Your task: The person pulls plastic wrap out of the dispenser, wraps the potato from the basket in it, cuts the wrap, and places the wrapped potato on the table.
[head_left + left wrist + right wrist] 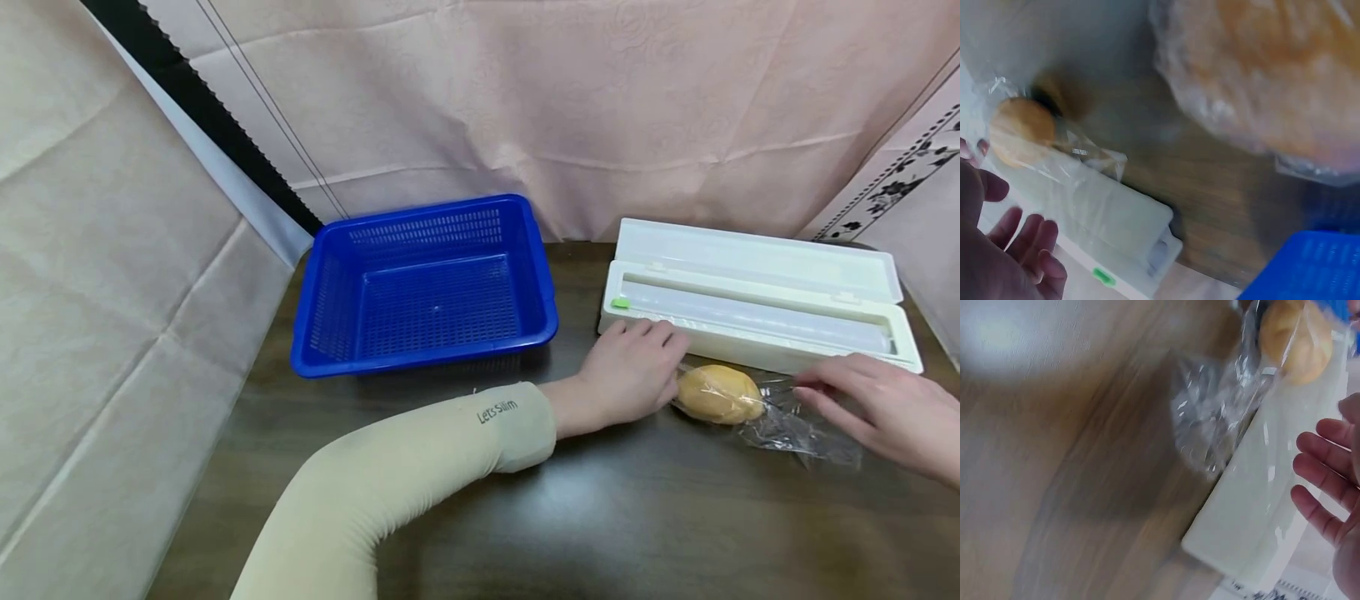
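Observation:
A yellow, oval, potato-like item (pixel 718 394) lies on the table, loosely wrapped in clear cling film (pixel 798 429). Its exact kind cannot be told. At its left end is my left hand (pixel 633 367), fingers loosely bent close to the film. My right hand (pixel 881 408) hovers over the crumpled film at the other end, fingers apart. Neither hand pinches the film in the wrist views. Just behind stands a white cling film dispenser (pixel 757 337), lid up, a roll inside and a green slider (pixel 620 303) at its left.
A blue plastic basket (pixel 423 362) stands left of the dispenser. In the left wrist view, a large blurred film-wrapped yellowish thing (pixel 1266 75) fills the upper right, close to the camera. Pale cloth (pixel 600 100) hangs behind the dark wooden table (pixel 600 533).

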The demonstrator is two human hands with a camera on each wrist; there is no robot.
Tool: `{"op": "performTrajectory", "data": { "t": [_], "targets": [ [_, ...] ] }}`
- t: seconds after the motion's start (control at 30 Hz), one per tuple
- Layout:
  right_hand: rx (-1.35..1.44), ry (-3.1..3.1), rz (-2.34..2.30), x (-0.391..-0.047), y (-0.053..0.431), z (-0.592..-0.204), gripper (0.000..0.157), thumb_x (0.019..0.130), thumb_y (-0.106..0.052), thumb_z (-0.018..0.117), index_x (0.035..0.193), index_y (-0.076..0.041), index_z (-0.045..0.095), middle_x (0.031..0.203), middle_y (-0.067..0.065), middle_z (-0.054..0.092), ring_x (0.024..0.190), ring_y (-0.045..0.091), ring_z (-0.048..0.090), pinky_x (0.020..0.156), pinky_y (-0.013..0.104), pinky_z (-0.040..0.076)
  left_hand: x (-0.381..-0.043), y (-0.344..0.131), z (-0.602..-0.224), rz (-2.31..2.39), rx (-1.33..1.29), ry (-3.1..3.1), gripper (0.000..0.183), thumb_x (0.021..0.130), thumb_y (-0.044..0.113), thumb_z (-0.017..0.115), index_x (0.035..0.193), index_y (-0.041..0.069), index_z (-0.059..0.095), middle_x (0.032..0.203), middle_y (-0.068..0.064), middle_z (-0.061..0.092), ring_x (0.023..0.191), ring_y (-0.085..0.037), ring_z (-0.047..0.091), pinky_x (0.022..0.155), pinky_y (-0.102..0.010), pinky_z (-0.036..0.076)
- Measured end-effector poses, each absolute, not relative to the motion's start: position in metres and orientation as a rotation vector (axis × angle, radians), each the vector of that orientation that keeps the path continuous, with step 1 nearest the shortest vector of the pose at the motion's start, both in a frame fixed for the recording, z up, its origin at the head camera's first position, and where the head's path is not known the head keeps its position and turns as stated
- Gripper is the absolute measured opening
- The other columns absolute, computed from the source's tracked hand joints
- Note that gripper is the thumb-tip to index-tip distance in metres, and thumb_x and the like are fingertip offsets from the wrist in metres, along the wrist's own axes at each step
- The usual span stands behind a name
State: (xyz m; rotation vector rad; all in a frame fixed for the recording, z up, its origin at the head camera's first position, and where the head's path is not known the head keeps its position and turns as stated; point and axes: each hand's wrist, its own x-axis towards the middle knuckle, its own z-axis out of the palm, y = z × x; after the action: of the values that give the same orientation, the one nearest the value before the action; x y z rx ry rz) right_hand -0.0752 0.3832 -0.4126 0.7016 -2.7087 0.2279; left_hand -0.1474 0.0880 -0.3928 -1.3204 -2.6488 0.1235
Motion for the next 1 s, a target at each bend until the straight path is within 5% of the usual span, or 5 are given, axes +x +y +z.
{"op": "performTrajectory", "data": {
  "t": [0.2,0.33,0.43,0.73,1.0],
  "targets": [
    [0.747,-2.775,0.230,-0.073,0.364,-0.410,0.026,0.073,-0.025,0.081,0.096,-0.024,0.069,0.094,-0.009,0.065,0.085,0.016,0.062,0.072,0.039,0.044,-0.157,0.081,-0.391,0.071,-1.330,-2.740,0.021,0.095,0.035,0.046,0.112,0.027,0.055,0.108,0.012,0.059,0.105,-0.009,0.058,0.081,-0.030,0.045],
    [0.751,-2.790,0.318,-0.074,0.358,-0.412,0.039,0.074,-0.022,0.081,0.110,-0.020,0.068,0.106,-0.003,0.066,0.098,0.022,0.061,0.097,0.039,0.039,-0.160,0.075,-0.389,-0.004,-1.390,-2.733,0.017,0.094,0.034,0.047,0.108,0.027,0.056,0.108,0.012,0.058,0.105,-0.009,0.058,0.082,-0.029,0.044],
    [0.740,-2.813,0.390,-0.076,0.354,-0.414,0.046,0.076,-0.021,0.079,0.120,-0.019,0.066,0.115,0.000,0.064,0.107,0.025,0.057,0.101,0.039,0.034,-0.162,0.070,-0.389,-0.057,-1.419,-2.685,0.014,0.092,0.033,0.049,0.102,0.026,0.057,0.102,0.012,0.058,0.101,-0.008,0.058,0.082,-0.029,0.044],
    [0.737,-2.828,0.428,-0.078,0.348,-0.416,0.046,0.078,-0.022,0.079,0.122,-0.020,0.064,0.117,-0.001,0.063,0.110,0.023,0.054,0.087,0.039,0.036,-0.149,0.068,-0.394,0.235,-1.602,-2.636,0.062,0.085,0.070,0.049,0.132,0.029,0.044,0.125,0.009,0.050,0.112,-0.010,0.049,0.084,-0.031,0.041],
    [0.674,-2.862,0.412,-0.072,0.353,-0.416,0.036,0.083,-0.021,0.075,0.118,-0.020,0.065,0.115,-0.001,0.063,0.108,0.021,0.054,0.087,0.033,0.034,-0.144,0.084,-0.410,0.298,-1.555,-2.538,0.038,0.095,0.050,0.048,0.126,0.028,0.050,0.122,0.008,0.052,0.110,-0.012,0.051,0.081,-0.032,0.041]
  ]
}}
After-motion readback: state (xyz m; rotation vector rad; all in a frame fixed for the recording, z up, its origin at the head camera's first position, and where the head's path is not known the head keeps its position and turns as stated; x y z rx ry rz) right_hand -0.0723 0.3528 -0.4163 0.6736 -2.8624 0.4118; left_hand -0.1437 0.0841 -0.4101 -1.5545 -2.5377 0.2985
